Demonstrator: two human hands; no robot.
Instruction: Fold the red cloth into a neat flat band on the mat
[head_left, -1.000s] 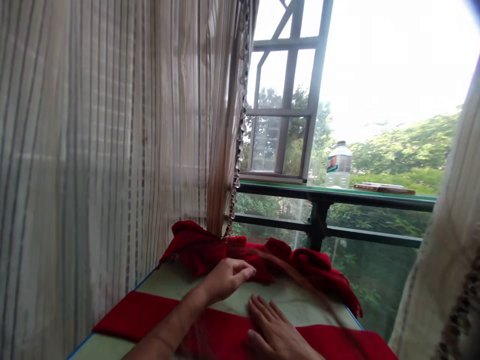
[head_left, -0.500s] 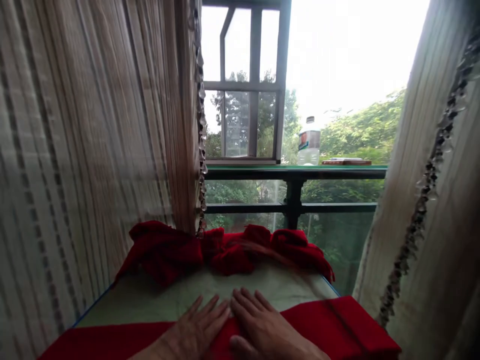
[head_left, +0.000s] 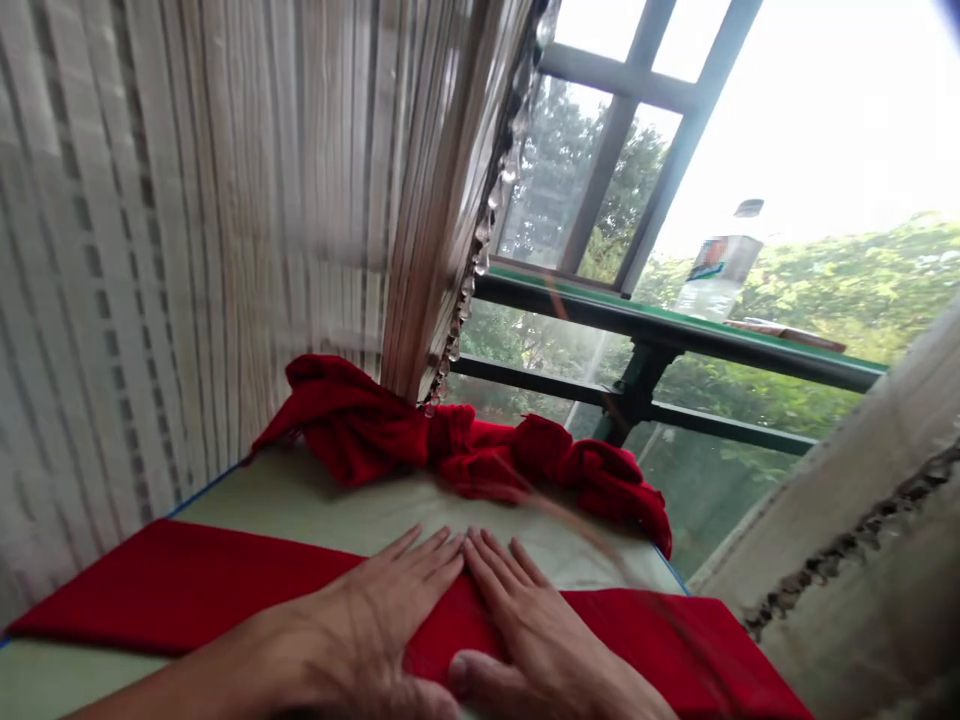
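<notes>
A folded red cloth [head_left: 195, 585] lies flat in a long band across the pale tabletop [head_left: 300, 500]. Both palms press on its middle. My left hand [head_left: 382, 610] rests with its fingers stretched out past the far edge of the cloth. Beside it lies my right hand [head_left: 525, 620], also flat, its fingertips close to the left ones and its thumb toward the left. Neither hand grips anything. Farther back, a crumpled red cloth [head_left: 360, 430] lies bunched along the table's far edge, out of reach of the fingers.
A striped curtain [head_left: 225, 250] with a beaded edge hangs close on the left, and another curtain [head_left: 862, 510] hangs on the right. Behind the table runs a dark railing [head_left: 570, 310], with a plastic bottle [head_left: 720, 270] and a thin flat item [head_left: 795, 335] on its ledge.
The view has tilted and turned, so the railing and window now slant. More of the folded cloth shows at left. My hands stay flat on the cloth, close together.
</notes>
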